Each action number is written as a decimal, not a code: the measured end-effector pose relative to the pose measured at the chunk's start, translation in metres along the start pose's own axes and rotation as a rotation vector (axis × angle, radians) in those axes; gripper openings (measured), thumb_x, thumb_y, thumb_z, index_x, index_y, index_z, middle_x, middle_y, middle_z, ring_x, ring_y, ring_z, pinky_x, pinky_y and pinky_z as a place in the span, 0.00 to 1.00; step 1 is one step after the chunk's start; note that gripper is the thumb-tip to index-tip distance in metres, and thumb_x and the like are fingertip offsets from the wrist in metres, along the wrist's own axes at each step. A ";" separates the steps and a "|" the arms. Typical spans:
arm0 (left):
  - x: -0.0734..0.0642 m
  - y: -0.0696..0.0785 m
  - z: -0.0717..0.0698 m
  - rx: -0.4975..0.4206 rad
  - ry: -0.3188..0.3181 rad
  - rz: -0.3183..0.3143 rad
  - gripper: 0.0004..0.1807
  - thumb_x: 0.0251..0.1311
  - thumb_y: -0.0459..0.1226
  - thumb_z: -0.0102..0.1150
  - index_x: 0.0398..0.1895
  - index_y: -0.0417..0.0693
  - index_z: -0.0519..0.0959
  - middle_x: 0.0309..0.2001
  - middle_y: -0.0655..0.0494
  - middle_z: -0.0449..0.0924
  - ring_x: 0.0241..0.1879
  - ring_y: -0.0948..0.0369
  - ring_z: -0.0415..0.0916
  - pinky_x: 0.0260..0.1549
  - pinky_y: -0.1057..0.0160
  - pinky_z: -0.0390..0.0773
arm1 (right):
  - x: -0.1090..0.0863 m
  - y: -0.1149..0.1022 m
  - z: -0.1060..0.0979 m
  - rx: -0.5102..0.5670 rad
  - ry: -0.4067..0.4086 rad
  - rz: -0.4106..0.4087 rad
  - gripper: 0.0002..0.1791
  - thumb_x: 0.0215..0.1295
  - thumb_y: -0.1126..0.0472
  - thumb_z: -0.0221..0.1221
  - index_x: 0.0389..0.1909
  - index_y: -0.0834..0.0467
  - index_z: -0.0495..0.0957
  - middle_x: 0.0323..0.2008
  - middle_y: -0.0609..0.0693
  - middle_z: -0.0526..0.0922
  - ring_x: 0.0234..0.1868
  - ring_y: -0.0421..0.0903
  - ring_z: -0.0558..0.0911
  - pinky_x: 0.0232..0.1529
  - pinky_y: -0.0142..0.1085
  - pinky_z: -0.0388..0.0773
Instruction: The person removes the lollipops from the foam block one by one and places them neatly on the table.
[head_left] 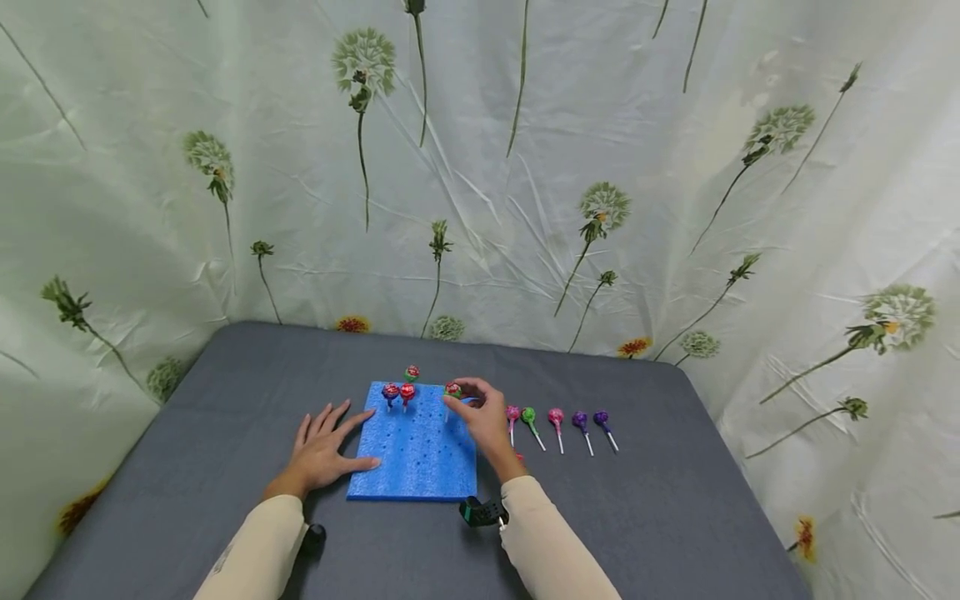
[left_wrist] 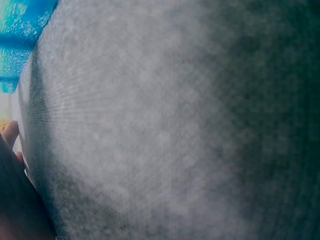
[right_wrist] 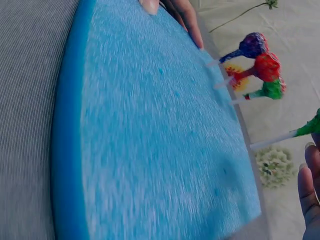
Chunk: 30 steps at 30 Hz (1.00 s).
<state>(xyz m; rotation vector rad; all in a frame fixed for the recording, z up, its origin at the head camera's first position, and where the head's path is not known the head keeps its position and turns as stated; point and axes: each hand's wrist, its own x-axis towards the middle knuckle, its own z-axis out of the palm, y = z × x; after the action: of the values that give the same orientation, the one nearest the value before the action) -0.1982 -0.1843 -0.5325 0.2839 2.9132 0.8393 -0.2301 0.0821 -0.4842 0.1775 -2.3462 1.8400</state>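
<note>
A blue foam board (head_left: 412, 479) dotted with small holes lies on the table. My left hand (head_left: 318, 457) rests at its left edge with fingers spread, the thumb and index fingertips on the board. Over the board's right back part, my right hand (head_left: 487, 421) pinches a lollipop (head_left: 452, 390) with a red and green wrapper by its head. Its white stick points down to the board; in the right wrist view the green wrapper (right_wrist: 309, 125) shows beside the fingers. Three lollipops stand upright near the back left: a purple one (head_left: 390, 391), a red one (head_left: 407, 392) and a green-and-red one (head_left: 412, 372).
Right of the board lie several lollipops in a row, among them a green one (head_left: 528, 415), a pink one (head_left: 556, 417) and a purple one (head_left: 602, 418). Part of the row is behind my right hand. A floral curtain (head_left: 487, 167) hangs behind the grey table (head_left: 652, 517).
</note>
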 end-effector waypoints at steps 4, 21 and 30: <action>0.000 0.000 0.000 -0.004 0.001 -0.003 0.51 0.44 0.67 0.64 0.71 0.53 0.64 0.72 0.34 0.49 0.71 0.34 0.37 0.65 0.33 0.27 | -0.007 -0.006 -0.013 -0.002 0.001 -0.023 0.14 0.58 0.62 0.68 0.43 0.63 0.82 0.39 0.55 0.83 0.39 0.47 0.79 0.41 0.34 0.76; 0.001 0.000 0.001 0.007 -0.024 -0.006 0.52 0.44 0.68 0.63 0.71 0.54 0.62 0.72 0.33 0.48 0.71 0.33 0.36 0.65 0.32 0.28 | -0.039 -0.030 -0.065 -0.019 0.040 0.035 0.14 0.58 0.68 0.66 0.44 0.68 0.80 0.41 0.60 0.82 0.37 0.43 0.76 0.40 0.30 0.74; 0.001 -0.001 0.001 -0.002 -0.004 0.002 0.52 0.44 0.68 0.63 0.70 0.53 0.63 0.72 0.32 0.49 0.70 0.32 0.37 0.65 0.32 0.28 | -0.049 -0.020 -0.085 -0.048 0.072 0.026 0.13 0.58 0.67 0.66 0.43 0.68 0.81 0.40 0.59 0.83 0.37 0.43 0.78 0.40 0.29 0.75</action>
<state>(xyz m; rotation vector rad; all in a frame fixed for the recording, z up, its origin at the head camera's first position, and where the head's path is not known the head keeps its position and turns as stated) -0.1991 -0.1844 -0.5345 0.2877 2.9085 0.8412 -0.1745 0.1602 -0.4545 0.0744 -2.3520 1.7688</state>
